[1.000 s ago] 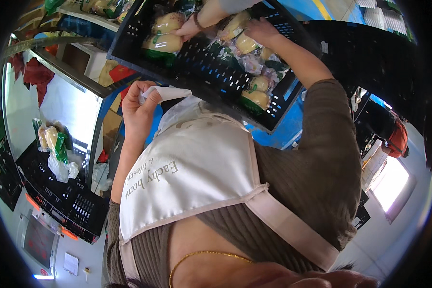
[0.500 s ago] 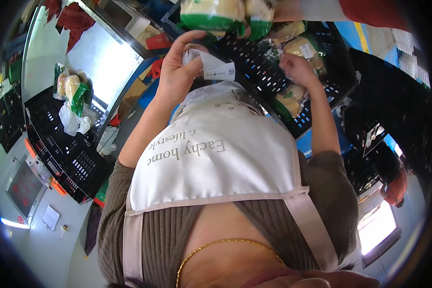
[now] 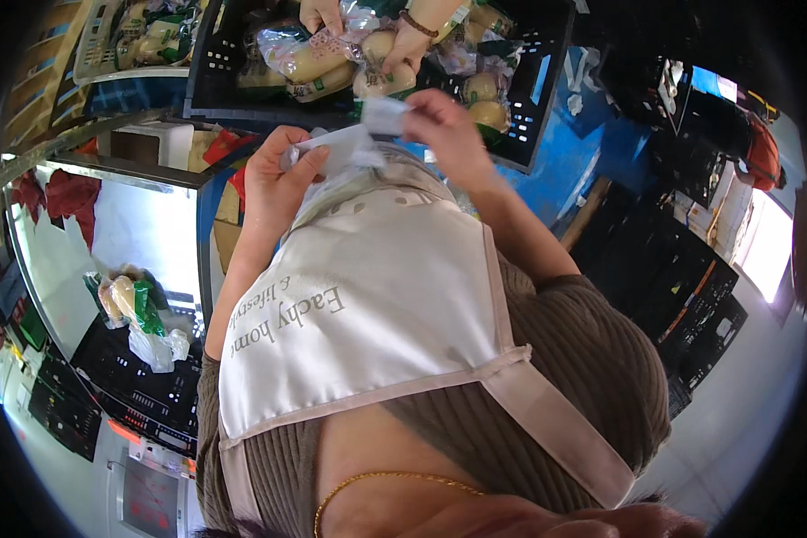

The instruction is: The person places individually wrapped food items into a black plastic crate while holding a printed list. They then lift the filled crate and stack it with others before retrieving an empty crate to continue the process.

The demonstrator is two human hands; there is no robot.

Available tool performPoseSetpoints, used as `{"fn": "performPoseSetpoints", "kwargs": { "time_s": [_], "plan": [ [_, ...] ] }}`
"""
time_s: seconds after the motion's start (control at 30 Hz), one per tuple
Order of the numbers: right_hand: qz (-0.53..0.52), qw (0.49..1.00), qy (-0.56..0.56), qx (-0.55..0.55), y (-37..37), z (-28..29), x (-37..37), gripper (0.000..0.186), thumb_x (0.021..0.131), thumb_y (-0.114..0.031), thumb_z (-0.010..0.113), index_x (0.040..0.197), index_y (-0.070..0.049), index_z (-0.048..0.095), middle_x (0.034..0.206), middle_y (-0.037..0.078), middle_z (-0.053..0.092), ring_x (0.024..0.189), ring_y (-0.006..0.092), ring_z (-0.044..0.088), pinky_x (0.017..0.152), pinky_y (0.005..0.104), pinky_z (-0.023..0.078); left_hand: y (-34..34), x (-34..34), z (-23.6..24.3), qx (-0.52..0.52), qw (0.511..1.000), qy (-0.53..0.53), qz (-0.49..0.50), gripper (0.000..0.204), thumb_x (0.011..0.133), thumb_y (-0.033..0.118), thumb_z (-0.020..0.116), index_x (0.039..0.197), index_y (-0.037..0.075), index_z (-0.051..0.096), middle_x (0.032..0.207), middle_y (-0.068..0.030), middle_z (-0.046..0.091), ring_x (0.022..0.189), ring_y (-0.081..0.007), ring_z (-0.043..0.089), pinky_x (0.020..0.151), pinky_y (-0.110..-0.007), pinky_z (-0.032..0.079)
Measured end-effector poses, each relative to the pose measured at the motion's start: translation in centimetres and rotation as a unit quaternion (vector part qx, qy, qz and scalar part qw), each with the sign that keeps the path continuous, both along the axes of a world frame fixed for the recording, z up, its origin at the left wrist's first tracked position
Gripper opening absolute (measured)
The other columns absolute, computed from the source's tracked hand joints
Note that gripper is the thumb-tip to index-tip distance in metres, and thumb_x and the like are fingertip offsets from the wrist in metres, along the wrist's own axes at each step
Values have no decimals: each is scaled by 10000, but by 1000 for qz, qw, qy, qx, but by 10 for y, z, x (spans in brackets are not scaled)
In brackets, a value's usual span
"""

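A white strip (image 3: 342, 148) is pinched between the thumb and curled fingers of the left hand (image 3: 276, 175), and a white label (image 3: 384, 117) is gripped at the fingertips of the right hand (image 3: 448, 134), blurred. Whether the two pieces are joined cannot be told. The left forearm is raised from the lower left; the right is slanted in from the lower right. Both pieces are held above the apron (image 3: 368, 296), by the near rim of the black crate (image 3: 247, 115). The strip's long axis is pointed rightward, slightly away from the body.
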State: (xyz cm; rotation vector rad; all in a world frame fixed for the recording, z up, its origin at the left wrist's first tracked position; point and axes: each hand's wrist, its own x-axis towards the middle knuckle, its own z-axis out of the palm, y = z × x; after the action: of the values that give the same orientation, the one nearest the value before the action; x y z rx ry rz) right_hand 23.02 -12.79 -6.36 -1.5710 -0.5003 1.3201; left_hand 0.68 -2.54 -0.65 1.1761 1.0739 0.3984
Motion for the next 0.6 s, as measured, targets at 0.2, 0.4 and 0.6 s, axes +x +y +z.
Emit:
{"fn": "performPoseSetpoints", "kwargs": {
  "time_s": [0.2, 0.4, 0.6],
  "plan": [
    [-92, 987, -96, -84, -48, -49, 85, 169, 878, -68, 638, 1034, -7, 613, 793, 15, 610, 667, 82, 546, 628, 207, 472, 14, -12, -9, 236, 967, -33, -91, 182, 771, -39, 694, 899, 48, 598, 1056, -61, 607, 972, -161, 563, 859, -277, 435],
    [85, 873, -446, -177, -54, -120, 130, 265, 790, -163, 713, 1014, -34, 652, 869, 105, 684, 749, 212, 653, 703, 307, 522, 18, -16, 14, 255, 958, -37, -130, 165, 739, -74, 673, 838, 36, 598, 1150, -92, 580, 1034, -188, 541, 910, -300, 423],
    [211, 757, -525, -327, -23, -125, 139, 290, 791, -216, 636, 1041, -72, 670, 1107, 178, 666, 1054, 330, 636, 877, 426, 512, 9, -27, 23, 38, 987, -123, -98, 179, 829, -83, 616, 958, 35, 582, 1050, -70, 623, 912, -122, 573, 797, -244, 472]
  ]
}}
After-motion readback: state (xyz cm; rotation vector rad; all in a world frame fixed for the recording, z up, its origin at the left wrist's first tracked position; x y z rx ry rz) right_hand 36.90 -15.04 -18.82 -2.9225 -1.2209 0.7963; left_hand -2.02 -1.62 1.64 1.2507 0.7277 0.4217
